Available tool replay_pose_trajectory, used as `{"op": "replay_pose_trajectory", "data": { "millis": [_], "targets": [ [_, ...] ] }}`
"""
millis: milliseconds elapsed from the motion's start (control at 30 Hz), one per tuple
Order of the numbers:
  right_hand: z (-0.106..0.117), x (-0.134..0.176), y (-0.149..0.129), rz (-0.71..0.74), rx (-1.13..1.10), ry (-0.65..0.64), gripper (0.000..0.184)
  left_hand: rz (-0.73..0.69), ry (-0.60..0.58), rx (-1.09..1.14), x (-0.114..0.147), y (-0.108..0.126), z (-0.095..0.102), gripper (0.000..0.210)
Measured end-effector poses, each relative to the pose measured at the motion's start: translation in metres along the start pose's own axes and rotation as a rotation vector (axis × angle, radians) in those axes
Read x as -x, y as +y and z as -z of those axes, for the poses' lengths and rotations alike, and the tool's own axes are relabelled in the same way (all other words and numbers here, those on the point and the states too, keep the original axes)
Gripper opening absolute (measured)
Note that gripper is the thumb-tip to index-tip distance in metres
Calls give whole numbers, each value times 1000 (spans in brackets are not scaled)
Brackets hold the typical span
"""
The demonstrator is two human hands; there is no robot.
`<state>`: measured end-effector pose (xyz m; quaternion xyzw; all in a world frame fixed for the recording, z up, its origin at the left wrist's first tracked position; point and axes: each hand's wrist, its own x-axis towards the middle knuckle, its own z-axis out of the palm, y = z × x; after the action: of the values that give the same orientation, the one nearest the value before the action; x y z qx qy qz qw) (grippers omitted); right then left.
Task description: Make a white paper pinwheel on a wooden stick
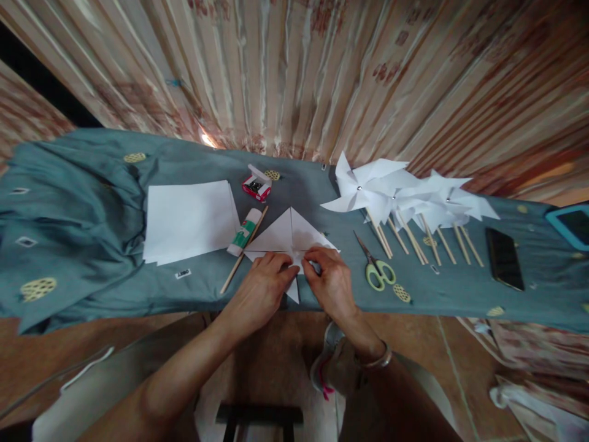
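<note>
Resting on the cloth-covered counter (pixel 442 301), a slit white paper sheet (pixel 278 236) is held near its centre, between the left grip (pixel 264 279) and the right grip (pixel 331 276), both pinched on it. Leftward, just beside it, a wooden stick (pixel 243 250) and glue stick (pixel 245 231) are placed.

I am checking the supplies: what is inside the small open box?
Small, dark pieces lie inside the box, too small to identify. Those on top show; the bottom and anything beneath them are covered.
</note>
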<state>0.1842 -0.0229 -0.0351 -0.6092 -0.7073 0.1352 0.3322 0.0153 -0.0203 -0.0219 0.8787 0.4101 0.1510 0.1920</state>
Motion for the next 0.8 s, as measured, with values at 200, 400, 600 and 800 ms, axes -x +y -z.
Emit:
{"op": "replay_pose_trajectory", "data": {
  "millis": [200, 400, 600, 800],
  "targets": [
    [0, 0, 1, 5, 20, -4, 12, 8, -6, -8, 1, 1, 0, 28],
    [-1, 0, 2, 12, 21, 0, 11, 9, -8, -23, 1, 1, 0, 28],
    [1, 1, 1, 13, 18, -5, 13, 17, -9, -9, 0, 2, 0, 27],
    [2, 1, 0, 22, 9, -18, 13, 17, -21, -19, 0, 2, 2, 27]
  ]
}}
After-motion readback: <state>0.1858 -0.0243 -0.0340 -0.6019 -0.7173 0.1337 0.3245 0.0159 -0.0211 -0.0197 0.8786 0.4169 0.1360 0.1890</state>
